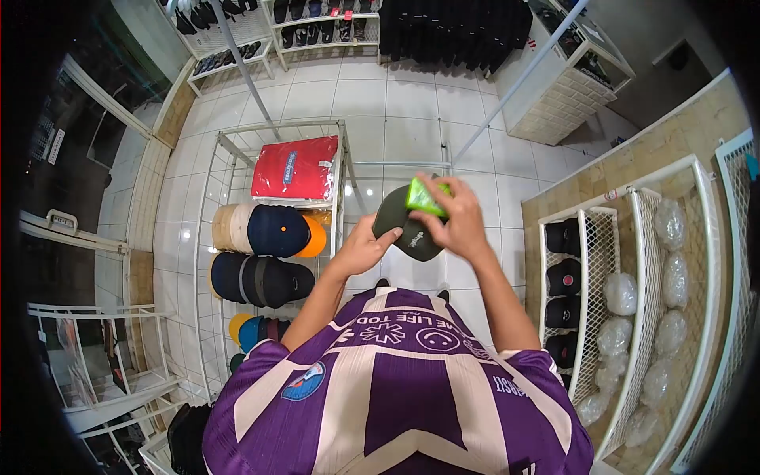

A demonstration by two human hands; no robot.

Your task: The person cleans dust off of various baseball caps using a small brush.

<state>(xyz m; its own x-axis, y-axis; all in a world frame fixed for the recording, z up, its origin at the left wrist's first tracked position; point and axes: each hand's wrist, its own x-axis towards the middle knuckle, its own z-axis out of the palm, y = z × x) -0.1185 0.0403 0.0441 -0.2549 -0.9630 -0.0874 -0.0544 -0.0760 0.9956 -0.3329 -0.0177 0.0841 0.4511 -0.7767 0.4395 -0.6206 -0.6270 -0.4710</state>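
Observation:
In front of my chest I hold a dark olive cap (391, 209) with small light lettering on it. My left hand (366, 247) grips the cap's left edge, with the thumb lying over its surface. Closed around a bright green block (423, 198), my right hand (461, 220) is over the cap's right side. The block looks like a small brush, but its underside is hidden. It appears to touch the cap, partly covering it.
To my left, a white wire rack (342, 158) carries a red packaged garment (293, 169) and stacked caps (273, 229). On the right, white mesh shelves (594, 261) hold dark caps and clear plastic-wrapped bundles (620, 294). Dark clothes (451, 32) hang ahead, beyond a metal pole (518, 77).

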